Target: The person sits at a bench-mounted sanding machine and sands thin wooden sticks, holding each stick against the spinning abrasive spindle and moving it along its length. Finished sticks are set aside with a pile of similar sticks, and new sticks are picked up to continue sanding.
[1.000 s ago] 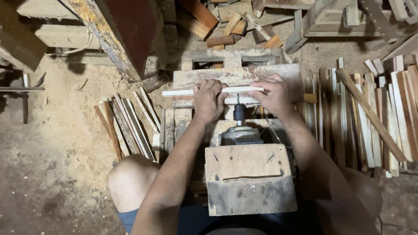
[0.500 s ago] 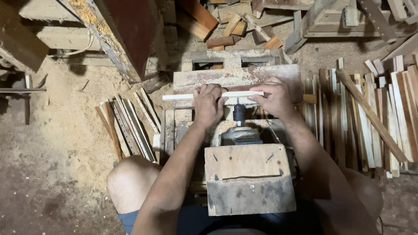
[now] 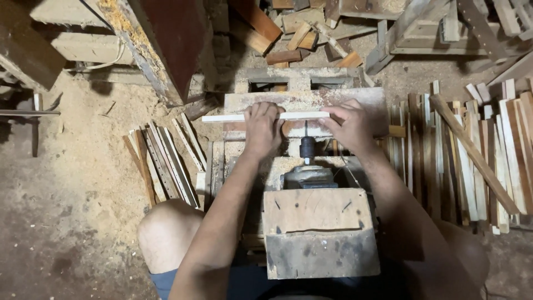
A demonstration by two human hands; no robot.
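Here both hands press 1 pale wooden slat (image 3: pixel 261 117) flat against the dusty worktop (image 3: pixel 338 100) of a small horizontal drilling rig. The left hand (image 3: pixel 262 129) lies over the slat's middle, fingers (image 3: pixel 261 111) curled down over its far edge; the right hand (image 3: pixel 351 125) clamps the slat's right end the same way. The slat runs crosswise, its left end jutting past the worktop's edge. Just between the hands, the dark drill chuck (image 3: pixel 306 147) points its thin bit at the slat's near edge, driven by the motor (image 3: pixel 308 176) behind a rough wooden box (image 3: pixel 319 230). The bit sits close to both thumbs, so a slip or a slat that twists could likely bring skin onto the bit. Finished slats (image 3: pixel 166 161) lie on the sawdust at the left; a larger pile of strips (image 3: pixel 472 161) at the right.
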